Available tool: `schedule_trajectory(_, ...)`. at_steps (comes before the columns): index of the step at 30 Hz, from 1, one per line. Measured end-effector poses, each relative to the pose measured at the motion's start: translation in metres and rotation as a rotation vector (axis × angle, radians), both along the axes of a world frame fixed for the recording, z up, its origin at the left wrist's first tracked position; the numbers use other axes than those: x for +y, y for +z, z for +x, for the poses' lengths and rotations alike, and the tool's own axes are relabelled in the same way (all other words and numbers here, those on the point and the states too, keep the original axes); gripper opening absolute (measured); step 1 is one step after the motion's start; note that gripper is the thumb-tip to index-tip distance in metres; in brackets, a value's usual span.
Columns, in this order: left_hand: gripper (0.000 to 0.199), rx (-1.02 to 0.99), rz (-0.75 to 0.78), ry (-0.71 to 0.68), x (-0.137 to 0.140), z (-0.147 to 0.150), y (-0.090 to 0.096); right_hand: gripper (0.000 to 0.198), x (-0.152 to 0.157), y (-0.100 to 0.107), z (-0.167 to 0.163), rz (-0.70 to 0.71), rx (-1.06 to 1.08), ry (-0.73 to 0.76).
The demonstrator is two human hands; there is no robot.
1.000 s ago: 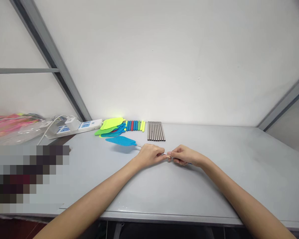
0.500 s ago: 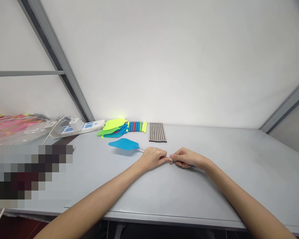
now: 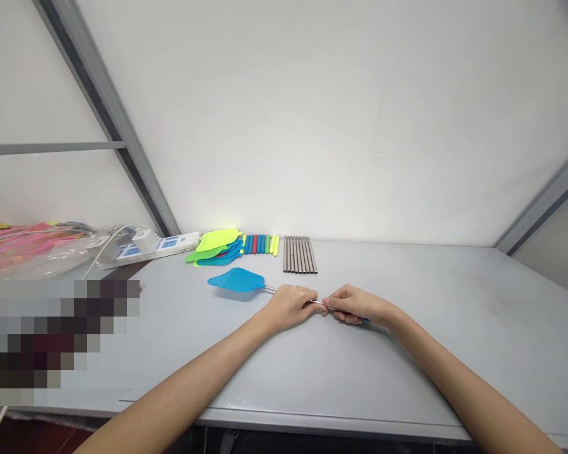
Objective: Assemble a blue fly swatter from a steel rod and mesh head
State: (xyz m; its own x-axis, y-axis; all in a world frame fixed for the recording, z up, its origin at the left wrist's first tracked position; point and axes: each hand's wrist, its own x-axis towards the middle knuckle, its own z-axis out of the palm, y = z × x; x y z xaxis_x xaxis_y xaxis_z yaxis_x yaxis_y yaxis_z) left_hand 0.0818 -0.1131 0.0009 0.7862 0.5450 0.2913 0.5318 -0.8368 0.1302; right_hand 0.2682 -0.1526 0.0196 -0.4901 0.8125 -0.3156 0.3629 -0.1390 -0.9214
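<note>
Where the white wall (image 3: 341, 126) meets the work surface, it forms the rear limit of the grey table (image 3: 341, 378). At the far left lies clear plastic wrap with pink items (image 3: 28, 246). The blue paddle (image 3: 237, 280) is in front of me, left of centre, its head pointing left; its thin metal rod (image 3: 271, 289) extends rightward into both my hands. The white power strip (image 3: 180, 242), plugs inserted, sits at the table's rear left. Just right of it is a pile of paddles (image 3: 218, 239): yellow on top, green and blue beneath. My left hand (image 3: 293, 306) is closed over the rod, palm down. My right hand (image 3: 357, 302), just beside it, pinches the rod between thumb and fingers. Behind my hands, a row of metal tubes (image 3: 300, 255) lies side by side. Between tubes and pile are shorter coloured sticks (image 3: 260, 244) in yellow, blue, red and green. A small blue part (image 3: 366, 320) shows under my right hand; its connection to the rod is hidden.
</note>
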Motion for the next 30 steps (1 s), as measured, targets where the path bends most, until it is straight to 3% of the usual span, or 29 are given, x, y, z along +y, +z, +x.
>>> schedule_trajectory(15, 0.024, -0.085, -0.191, -0.057, -0.012, -0.001, 0.008, 0.031, 0.001, -0.004, 0.003, -0.002, -0.008, 0.03)
schedule_trajectory(30, 0.021, -0.159, -0.25, -0.077, -0.017, -0.001, 0.011, 0.032, 0.003, -0.007, 0.005, -0.025, 0.031, 0.063)
